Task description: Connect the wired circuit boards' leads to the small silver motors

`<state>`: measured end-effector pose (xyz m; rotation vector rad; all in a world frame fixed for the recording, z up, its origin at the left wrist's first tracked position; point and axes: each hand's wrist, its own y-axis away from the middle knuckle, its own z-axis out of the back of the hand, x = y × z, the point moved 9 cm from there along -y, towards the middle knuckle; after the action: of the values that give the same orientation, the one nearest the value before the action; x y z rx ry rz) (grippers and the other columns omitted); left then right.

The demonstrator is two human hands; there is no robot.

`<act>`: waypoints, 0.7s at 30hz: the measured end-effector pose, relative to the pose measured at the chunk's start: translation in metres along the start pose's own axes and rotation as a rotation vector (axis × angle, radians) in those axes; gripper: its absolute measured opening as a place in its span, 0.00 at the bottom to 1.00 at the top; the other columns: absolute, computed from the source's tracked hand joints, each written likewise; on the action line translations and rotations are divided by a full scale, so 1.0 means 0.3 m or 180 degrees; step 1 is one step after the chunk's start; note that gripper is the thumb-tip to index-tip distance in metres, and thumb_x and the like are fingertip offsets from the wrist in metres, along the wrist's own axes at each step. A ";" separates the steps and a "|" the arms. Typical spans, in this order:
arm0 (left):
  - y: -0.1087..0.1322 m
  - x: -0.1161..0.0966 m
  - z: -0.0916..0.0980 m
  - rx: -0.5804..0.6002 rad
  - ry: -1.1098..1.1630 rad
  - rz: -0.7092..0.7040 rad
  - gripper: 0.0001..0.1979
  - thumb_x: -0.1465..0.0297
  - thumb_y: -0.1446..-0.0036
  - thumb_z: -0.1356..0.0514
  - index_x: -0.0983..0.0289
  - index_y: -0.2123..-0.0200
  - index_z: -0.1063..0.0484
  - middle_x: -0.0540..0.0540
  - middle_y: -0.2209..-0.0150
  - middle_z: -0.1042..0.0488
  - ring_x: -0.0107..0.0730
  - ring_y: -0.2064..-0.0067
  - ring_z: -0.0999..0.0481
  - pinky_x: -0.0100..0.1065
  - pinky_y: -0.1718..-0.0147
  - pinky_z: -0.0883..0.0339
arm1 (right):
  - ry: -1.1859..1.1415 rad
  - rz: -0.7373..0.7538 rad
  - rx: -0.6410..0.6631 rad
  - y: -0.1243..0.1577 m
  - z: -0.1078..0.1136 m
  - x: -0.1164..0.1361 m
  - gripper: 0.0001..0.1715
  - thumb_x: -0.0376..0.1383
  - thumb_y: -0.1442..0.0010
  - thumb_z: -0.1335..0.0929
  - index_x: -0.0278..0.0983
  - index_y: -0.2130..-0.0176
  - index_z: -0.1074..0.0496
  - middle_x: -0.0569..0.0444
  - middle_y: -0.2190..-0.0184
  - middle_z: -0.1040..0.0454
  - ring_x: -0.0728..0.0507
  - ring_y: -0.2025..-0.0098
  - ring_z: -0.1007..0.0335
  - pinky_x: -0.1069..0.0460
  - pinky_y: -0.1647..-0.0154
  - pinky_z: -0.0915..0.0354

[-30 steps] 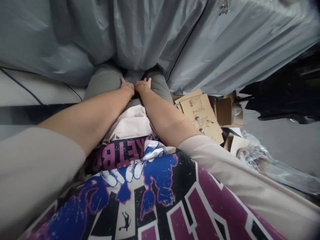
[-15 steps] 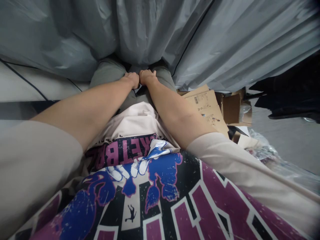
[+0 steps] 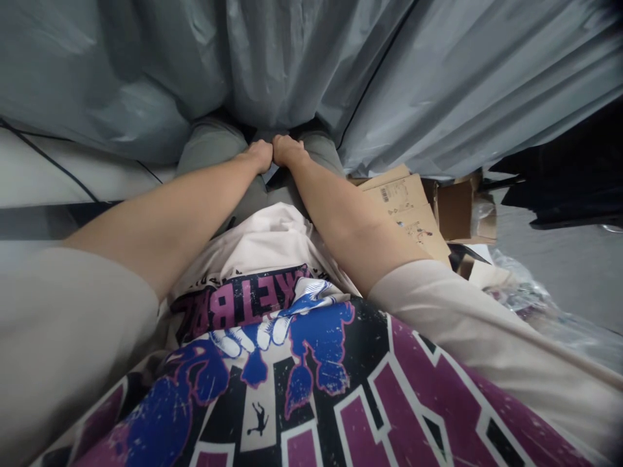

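My left hand (image 3: 261,155) and my right hand (image 3: 288,151) meet side by side between my knees, just above my lap. Both look closed, with the fingers curled down and away from view. Whatever they grip, if anything, is hidden beneath them. Grey-green trousers (image 3: 212,144) cover my legs on either side of the hands. Below my wrists lies the bunched hem of my printed T-shirt (image 3: 272,227).
A grey plastic sheet (image 3: 272,65) hangs in folds right in front of my knees. Flattened cardboard (image 3: 413,207) and an open carton (image 3: 455,207) lie to my right, with clear plastic wrap (image 3: 530,292) beside them. Dark cables (image 3: 53,159) run at the left.
My hands have come slightly closer together, and a right-hand finger that stuck out is now tucked in more. The whole view has shifted a little.
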<state>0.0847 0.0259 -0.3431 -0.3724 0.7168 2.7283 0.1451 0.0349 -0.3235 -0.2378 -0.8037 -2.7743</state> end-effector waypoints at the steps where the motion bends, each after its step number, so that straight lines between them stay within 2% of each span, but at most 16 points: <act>1: -0.004 0.018 -0.003 0.0017 -0.0037 0.0156 0.19 0.64 0.29 0.36 0.66 0.40 0.26 0.63 0.39 0.24 0.44 0.42 0.21 0.54 0.40 0.25 | -0.0033 0.0013 0.0004 0.001 0.000 0.002 0.27 0.27 0.23 0.42 0.19 0.30 0.38 0.26 0.30 0.34 0.31 0.26 0.38 0.28 0.24 0.52; 5: -0.001 0.049 -0.024 0.0123 -0.0105 0.0452 0.20 0.62 0.30 0.34 0.65 0.41 0.25 0.62 0.39 0.24 0.48 0.39 0.22 0.55 0.39 0.25 | -0.0136 0.0021 0.0009 0.003 -0.006 0.005 0.26 0.31 0.22 0.39 0.20 0.30 0.36 0.27 0.31 0.33 0.30 0.27 0.36 0.30 0.25 0.44; 9: 0.024 0.044 -0.050 0.0211 -0.0039 0.0425 0.21 0.60 0.31 0.34 0.65 0.40 0.25 0.63 0.38 0.24 0.49 0.38 0.22 0.56 0.38 0.26 | -0.0198 -0.0002 -0.0021 0.013 -0.024 0.001 0.24 0.41 0.25 0.30 0.32 0.36 0.27 0.39 0.36 0.25 0.34 0.35 0.26 0.33 0.33 0.30; 11: 0.039 0.033 -0.053 0.0231 0.0036 0.0324 0.22 0.59 0.31 0.34 0.64 0.40 0.25 0.63 0.38 0.24 0.49 0.37 0.23 0.56 0.37 0.27 | -0.0225 0.0027 -0.0009 0.026 -0.033 0.004 0.23 0.43 0.26 0.29 0.34 0.39 0.26 0.42 0.38 0.24 0.35 0.38 0.24 0.35 0.36 0.27; 16: 0.103 -0.013 -0.007 0.0214 0.0140 0.0135 0.23 0.58 0.31 0.34 0.63 0.39 0.25 0.62 0.39 0.23 0.48 0.38 0.22 0.55 0.39 0.25 | -0.0249 0.0079 0.0080 0.106 -0.005 0.028 0.22 0.44 0.27 0.28 0.35 0.39 0.26 0.44 0.39 0.24 0.36 0.41 0.23 0.36 0.40 0.24; 21: 0.179 -0.081 0.047 0.0256 0.0106 0.0038 0.19 0.61 0.30 0.34 0.64 0.43 0.24 0.60 0.44 0.21 0.43 0.46 0.19 0.49 0.46 0.21 | -0.0188 0.0115 0.0152 0.206 0.058 0.064 0.21 0.43 0.27 0.27 0.35 0.41 0.25 0.45 0.43 0.22 0.38 0.45 0.21 0.39 0.44 0.22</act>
<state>0.0862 -0.0168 -0.3004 -0.3972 0.8375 2.7004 0.1452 -0.0097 -0.2736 -0.3235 -0.8702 -2.7223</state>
